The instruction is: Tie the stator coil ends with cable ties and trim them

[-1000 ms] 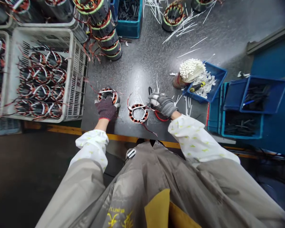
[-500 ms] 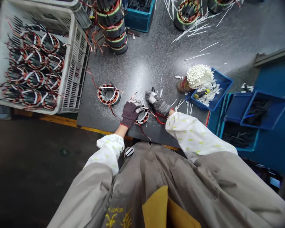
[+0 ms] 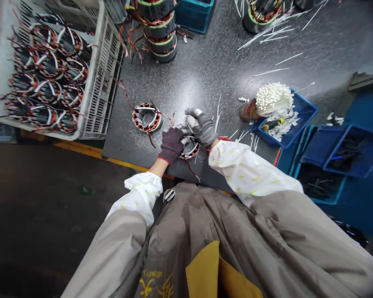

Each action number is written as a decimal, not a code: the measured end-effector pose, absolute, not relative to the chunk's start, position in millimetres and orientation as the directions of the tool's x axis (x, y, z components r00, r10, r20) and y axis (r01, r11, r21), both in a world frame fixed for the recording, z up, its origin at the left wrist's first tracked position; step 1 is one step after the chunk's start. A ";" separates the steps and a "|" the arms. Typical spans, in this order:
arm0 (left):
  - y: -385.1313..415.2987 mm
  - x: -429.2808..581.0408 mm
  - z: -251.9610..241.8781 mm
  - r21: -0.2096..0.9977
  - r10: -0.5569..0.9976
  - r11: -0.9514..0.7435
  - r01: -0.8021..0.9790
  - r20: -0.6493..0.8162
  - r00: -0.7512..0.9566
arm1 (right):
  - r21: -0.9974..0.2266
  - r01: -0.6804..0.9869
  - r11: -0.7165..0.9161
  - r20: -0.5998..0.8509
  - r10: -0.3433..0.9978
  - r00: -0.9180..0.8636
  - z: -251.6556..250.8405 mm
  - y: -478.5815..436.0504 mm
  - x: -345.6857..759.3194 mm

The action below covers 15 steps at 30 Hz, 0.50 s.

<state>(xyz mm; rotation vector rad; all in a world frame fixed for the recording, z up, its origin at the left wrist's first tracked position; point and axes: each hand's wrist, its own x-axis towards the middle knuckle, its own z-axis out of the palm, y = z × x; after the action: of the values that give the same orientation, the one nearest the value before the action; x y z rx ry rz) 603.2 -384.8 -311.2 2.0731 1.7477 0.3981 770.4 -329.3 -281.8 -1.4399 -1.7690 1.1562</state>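
My left hand, in a dark maroon knit glove, is curled over the near edge of a small wound stator with copper windings and white bands. My right hand, in a grey glove with pale fingertips, is just above the same stator, its fingers close to my left fingertips. Both hands hide most of the ring, and what lies between the fingers is hidden. A second wound stator lies flat to the left, with loose red wires trailing from it.
On the dark bench lie scattered white sleeves. At the left stands a white plastic crate of wound stators, and at the top a stack of stators. At the right is a blue tray holding a white bundle and a yellow-handled tool.
My left hand has moved from the left stator to the near stator beside my right hand. The hands have closed together, and the view has turned slightly.
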 end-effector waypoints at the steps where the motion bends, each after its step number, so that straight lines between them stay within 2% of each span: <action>1: -394.4 600.9 -303.1 0.499 0.981 -0.164 0.851 -0.005 0.192 | -0.839 0.542 0.053 -0.072 0.975 -0.208 -277.4 -339.5 783.5; 3: -415.7 596.5 -291.2 0.565 0.979 -0.176 0.806 0.015 0.203 | -0.694 0.712 0.102 -0.101 0.966 -0.236 -268.3 -368.1 804.5; 6: -437.3 591.1 -289.7 0.643 0.977 -0.006 0.765 -0.160 0.142 | -0.450 0.873 0.189 -0.304 0.887 -0.349 -258.8 -415.5 807.7; 9: -437.3 587.0 -301.0 0.666 0.959 0.124 0.735 -0.270 0.084 | -0.329 0.933 0.142 -0.444 0.849 -0.286 -261.8 -441.3 785.2; 11: -432.2 584.9 -307.8 0.691 0.962 0.118 0.713 -0.257 0.090 | -0.341 0.936 0.087 -0.452 0.858 -0.244 -270.6 -442.5 771.1; 13: -430.0 583.5 -311.6 0.718 0.967 0.111 0.687 -0.237 0.092 | -0.510 0.858 -0.057 -0.460 0.862 -0.216 -281.7 -436.8 765.3; 15: -432.7 582.0 -314.0 0.740 0.975 0.113 0.664 -0.212 0.071 | -0.710 0.658 -0.250 -0.501 0.837 -0.222 -292.2 -431.6 768.2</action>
<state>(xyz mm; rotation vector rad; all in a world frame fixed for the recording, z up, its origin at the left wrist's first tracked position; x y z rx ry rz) 582.0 -432.7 -314.0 1.6218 1.6641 0.5414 768.2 -431.6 -292.2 -1.8348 -1.8002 1.4693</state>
